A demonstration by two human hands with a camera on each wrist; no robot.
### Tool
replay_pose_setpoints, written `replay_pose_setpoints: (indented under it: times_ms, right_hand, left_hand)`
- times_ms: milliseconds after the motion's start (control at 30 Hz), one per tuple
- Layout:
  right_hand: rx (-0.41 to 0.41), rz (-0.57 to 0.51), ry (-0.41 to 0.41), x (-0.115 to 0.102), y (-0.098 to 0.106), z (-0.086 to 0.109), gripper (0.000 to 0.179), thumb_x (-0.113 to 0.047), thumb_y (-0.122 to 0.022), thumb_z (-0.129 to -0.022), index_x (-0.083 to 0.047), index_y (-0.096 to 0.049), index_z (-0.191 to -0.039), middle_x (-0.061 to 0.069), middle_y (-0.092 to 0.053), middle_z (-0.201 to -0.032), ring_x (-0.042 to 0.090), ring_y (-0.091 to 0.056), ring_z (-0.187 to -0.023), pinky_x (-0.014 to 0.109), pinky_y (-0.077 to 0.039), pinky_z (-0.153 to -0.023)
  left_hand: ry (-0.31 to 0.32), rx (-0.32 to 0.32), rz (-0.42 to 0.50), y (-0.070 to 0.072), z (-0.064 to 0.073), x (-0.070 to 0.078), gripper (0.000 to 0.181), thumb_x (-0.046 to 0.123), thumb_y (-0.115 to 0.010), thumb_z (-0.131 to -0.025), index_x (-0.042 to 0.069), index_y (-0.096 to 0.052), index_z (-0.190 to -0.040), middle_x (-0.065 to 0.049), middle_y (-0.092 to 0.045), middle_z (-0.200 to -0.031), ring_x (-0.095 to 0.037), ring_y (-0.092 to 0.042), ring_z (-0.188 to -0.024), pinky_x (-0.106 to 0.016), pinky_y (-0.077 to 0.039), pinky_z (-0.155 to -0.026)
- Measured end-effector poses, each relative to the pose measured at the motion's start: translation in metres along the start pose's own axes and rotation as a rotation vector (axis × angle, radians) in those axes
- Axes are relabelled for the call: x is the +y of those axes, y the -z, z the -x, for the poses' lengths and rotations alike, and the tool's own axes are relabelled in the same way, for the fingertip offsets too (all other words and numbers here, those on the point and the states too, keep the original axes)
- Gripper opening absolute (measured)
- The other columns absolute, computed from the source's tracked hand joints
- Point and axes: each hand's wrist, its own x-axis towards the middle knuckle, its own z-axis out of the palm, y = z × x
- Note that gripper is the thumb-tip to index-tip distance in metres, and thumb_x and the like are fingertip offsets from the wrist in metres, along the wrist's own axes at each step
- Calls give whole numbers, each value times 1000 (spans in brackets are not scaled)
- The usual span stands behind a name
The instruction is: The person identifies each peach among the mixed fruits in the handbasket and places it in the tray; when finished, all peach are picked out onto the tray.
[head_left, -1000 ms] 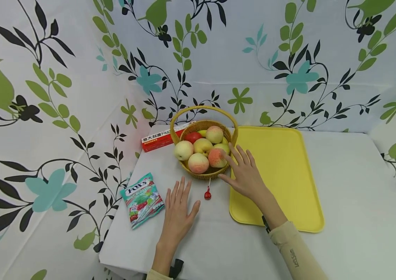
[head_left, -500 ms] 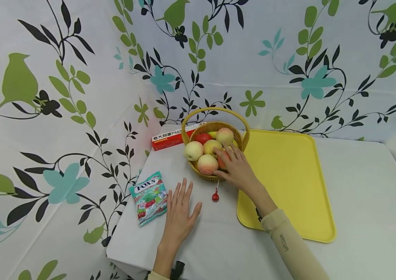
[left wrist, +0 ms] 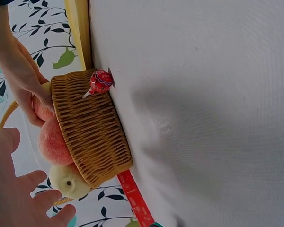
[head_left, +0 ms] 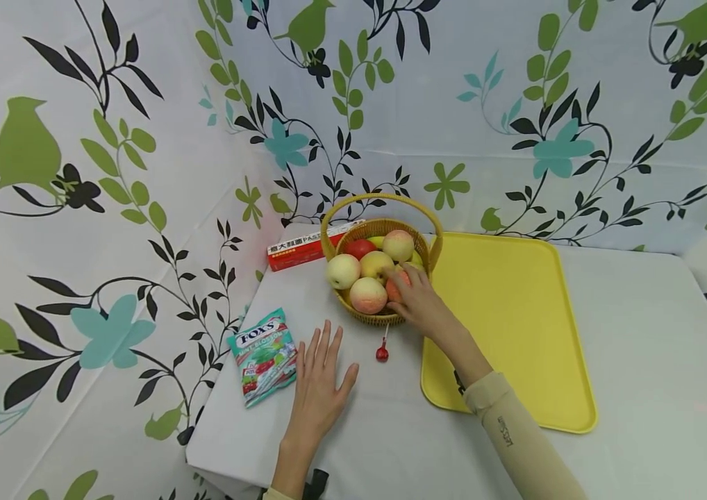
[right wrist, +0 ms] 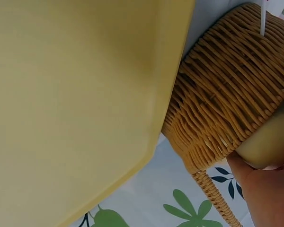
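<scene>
A wicker basket (head_left: 371,319) with a tall hoop handle holds several fruits. My right hand (head_left: 426,307) reaches over its right front rim, fingers curled round a reddish peach (head_left: 394,289), which the hand partly covers. The left wrist view also shows that peach (left wrist: 41,109) between thumb and fingers. Beside it lie a paler peach (head_left: 369,296), a yellow-green apple (head_left: 376,264) and a cream-coloured round fruit (head_left: 343,271). My left hand (head_left: 318,390), fingers spread and holding nothing, is over the white table between a Fox's candy bag (head_left: 263,357) and a red-wrapped lollipop (head_left: 382,354).
A yellow tray (head_left: 510,312) lies right of the basket, its edge close to the wicker. Behind the basket on the left is a red pasta box (head_left: 303,251). Patterned cloth (head_left: 485,111) hangs at the back and left of the table.
My right hand has moved left from the basket's right rim onto the reddish peach, its fingers closing round it. The left hand keeps its place; the head view has shifted slightly.
</scene>
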Motion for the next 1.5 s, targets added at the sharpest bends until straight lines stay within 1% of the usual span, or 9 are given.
replay_pose_setpoints:
  times_ms: [100,233,433,567,733,933,1100,1267,1500]
  right_hand:
    - [26,-6,15,1,1,3,58,-26,-74,-95,-10,-51,-146,29,-43,-150,48,-45,-136,60,-50,-106]
    - [45,-12,16,3,5,8,55,-26,-73,-96,-12,-52,-145,27,-44,-148,47,-46,-133,59,-50,-105]
    - [51,-69,-56,5,25,25,56,-30,-70,-98,-17,-48,-148,21,-39,-152,42,-40,-139,57,-52,-104]
    - [79,-99,-110,14,43,52,60,-27,-72,-97,-17,-46,-151,20,-36,-156,41,-36,-143,61,-50,-105]
    - [106,-83,-221,37,60,98,64,-26,-73,-96,-19,-44,-152,22,-36,-156,44,-36,-142,65,-52,-98]
    - [73,-44,-379,69,75,164,65,-23,-72,-97,-15,-42,-153,28,-35,-154,51,-36,-137,69,-53,-88]
    - [55,-22,-479,85,81,213,63,-19,-71,-97,-7,-42,-152,36,-35,-149,58,-37,-128,72,-51,-82]
    - [44,-32,-552,92,81,239,63,-21,-70,-98,-4,-41,-152,39,-34,-148,60,-37,-127,75,-47,-84]
    - [68,-50,-568,93,76,253,62,-22,-70,-98,-4,-42,-151,38,-33,-149,60,-36,-128,75,-46,-87]
  left_hand:
    - [1,-7,6,-2,0,2,73,48,-60,-101,24,-30,-163,-1,-22,-173,-31,-25,-159,-64,-17,-125]
    - [-9,-10,24,-5,0,5,75,43,-64,-99,23,-31,-163,-2,-23,-173,-30,-24,-159,-64,-16,-125]
    - [-25,-10,27,-8,-2,9,73,47,-60,-101,22,-32,-163,-3,-23,-173,-32,-26,-159,-64,-16,-125]
    - [-35,-21,34,-10,-1,12,73,45,-62,-100,21,-32,-162,-4,-24,-173,-34,-27,-158,-64,-16,-125]
    - [-54,-17,31,-14,-1,16,74,42,-65,-98,20,-34,-162,-7,-26,-172,-34,-27,-158,-65,-17,-124]
    - [-56,-52,47,-17,-2,22,70,45,-59,-101,20,-34,-162,-6,-26,-172,-32,-25,-159,-63,-16,-126]
    - [-43,-86,53,-18,-2,24,68,46,-56,-103,19,-35,-161,-4,-24,-173,-32,-23,-159,-61,-13,-128]
    - [-53,-90,46,-20,-4,27,68,46,-56,-103,21,-33,-162,-3,-23,-173,-30,-22,-160,-60,-12,-128]
    - [-75,-87,46,-25,-7,31,70,42,-60,-102,23,-31,-163,-3,-23,-173,-30,-24,-160,-60,-13,-128]
